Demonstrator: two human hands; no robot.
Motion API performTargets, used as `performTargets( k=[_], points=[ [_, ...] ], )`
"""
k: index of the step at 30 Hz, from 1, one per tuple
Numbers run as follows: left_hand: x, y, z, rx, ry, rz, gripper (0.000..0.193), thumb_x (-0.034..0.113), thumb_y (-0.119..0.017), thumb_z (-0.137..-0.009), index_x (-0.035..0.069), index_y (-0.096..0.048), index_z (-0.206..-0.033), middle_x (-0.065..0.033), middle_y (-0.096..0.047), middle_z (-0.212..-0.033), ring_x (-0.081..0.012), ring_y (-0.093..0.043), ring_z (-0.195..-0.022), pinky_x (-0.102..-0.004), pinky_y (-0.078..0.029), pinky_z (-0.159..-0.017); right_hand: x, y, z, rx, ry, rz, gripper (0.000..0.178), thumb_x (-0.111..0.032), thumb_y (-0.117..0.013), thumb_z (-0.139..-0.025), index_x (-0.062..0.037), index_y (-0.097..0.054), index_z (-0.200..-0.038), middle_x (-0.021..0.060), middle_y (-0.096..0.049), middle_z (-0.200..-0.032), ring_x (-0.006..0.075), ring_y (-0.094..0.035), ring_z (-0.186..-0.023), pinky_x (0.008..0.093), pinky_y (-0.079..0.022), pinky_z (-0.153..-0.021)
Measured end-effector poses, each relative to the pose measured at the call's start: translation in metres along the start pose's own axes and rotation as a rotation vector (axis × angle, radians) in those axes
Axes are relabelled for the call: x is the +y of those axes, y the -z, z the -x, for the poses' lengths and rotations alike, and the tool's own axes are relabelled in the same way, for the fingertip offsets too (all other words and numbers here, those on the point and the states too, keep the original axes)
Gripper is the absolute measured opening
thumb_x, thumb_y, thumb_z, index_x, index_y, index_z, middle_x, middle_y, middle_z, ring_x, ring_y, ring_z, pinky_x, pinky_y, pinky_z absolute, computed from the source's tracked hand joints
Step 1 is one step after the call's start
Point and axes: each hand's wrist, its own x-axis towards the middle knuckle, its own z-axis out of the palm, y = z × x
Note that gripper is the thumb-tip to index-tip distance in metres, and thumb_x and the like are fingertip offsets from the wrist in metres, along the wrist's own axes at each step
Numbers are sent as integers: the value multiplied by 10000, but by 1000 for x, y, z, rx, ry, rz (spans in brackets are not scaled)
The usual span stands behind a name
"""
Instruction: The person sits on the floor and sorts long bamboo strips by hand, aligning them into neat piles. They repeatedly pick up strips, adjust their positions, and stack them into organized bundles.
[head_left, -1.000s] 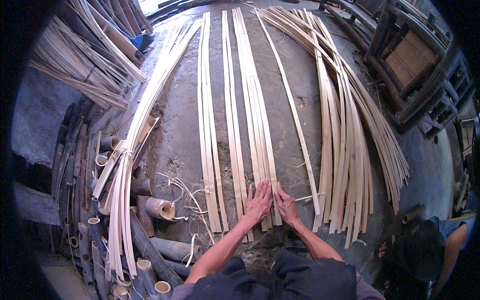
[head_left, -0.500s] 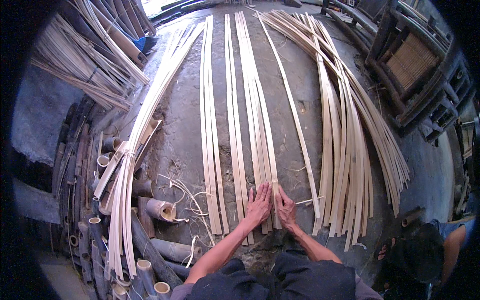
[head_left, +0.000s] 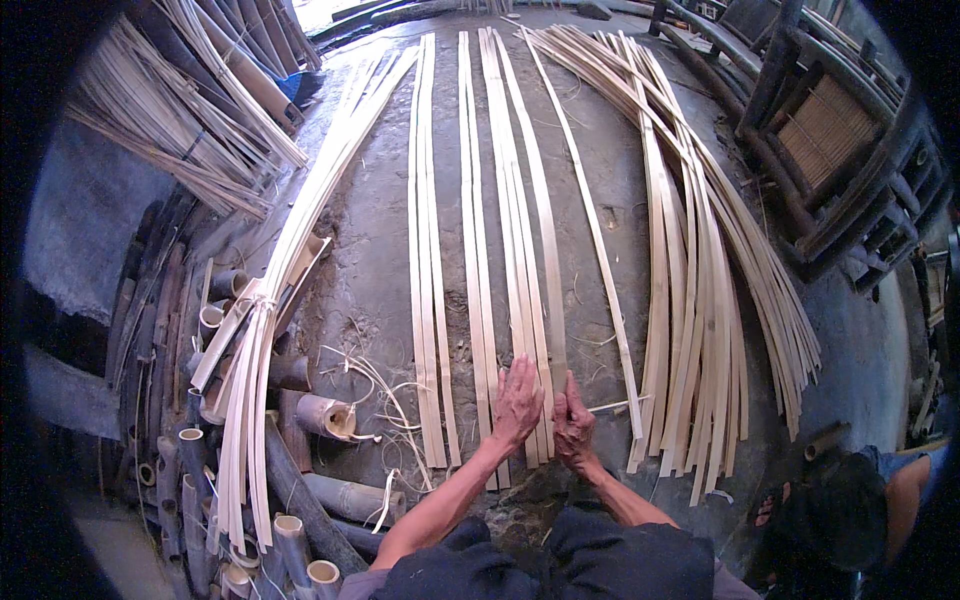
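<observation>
Long pale bamboo strips lie lengthwise on the dark floor before me. My left hand (head_left: 518,408) rests flat, fingers stretched out, on the near part of the middle group of strips (head_left: 514,240). Just to its right, my right hand (head_left: 573,432) is closed at the near end of a single bamboo strip (head_left: 549,260), which lies slightly apart from that group. The hand covers this strip's end. Farther left are a narrow pair of strips (head_left: 473,230) and another small group (head_left: 424,260). One lone strip (head_left: 592,215) slants on the right.
A fanned pile of strips (head_left: 690,300) spreads at right. At left lies a tied bundle (head_left: 262,310), beside cut bamboo tubes (head_left: 325,418). Dark bamboo furniture (head_left: 800,150) stands at far right. Another person's arm (head_left: 910,500) shows at lower right.
The strip at my right hand has shifted rightward, leaving a gap beside the middle group. My right hand's fingers have curled in more; my left hand stays flat. The view has shifted slightly.
</observation>
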Motion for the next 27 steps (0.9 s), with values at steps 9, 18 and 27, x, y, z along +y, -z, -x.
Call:
performTargets(
  k=[9, 18, 27],
  points=[
    [4, 41, -43, -22, 501, 769, 546, 289, -512, -980, -68, -391, -1375, -111, -593, -811, -154, -561, -753, -310, -470, -695, -27, -25, -3, -164, -232, -36, 520, -301, -450, -1001, -59, -341, -1447, 115, -495, -647, 186, -501, -586, 334, -431, -547],
    [14, 60, -45, -88, 458, 814, 457, 133, -490, -952, -9, -422, -1381, -97, -644, -1069, -126, -591, -939, -283, -500, -809, -8, -40, 9, -151, -38, 20, 495, -202, -449, -1004, -54, -317, -1458, 112, -499, -650, 128, -502, -596, 309, -440, -545],
    [-14, 41, -28, -76, 457, 785, 292, 169, -516, -951, 3, -580, -1182, -41, -623, -893, -100, -534, -809, -287, -469, -705, -6, -52, 17, -249, -155, 62, 525, -152, -453, -977, -61, -284, -1465, 133, -358, -599, 142, -413, -525, 319, -382, -487]
  ],
)
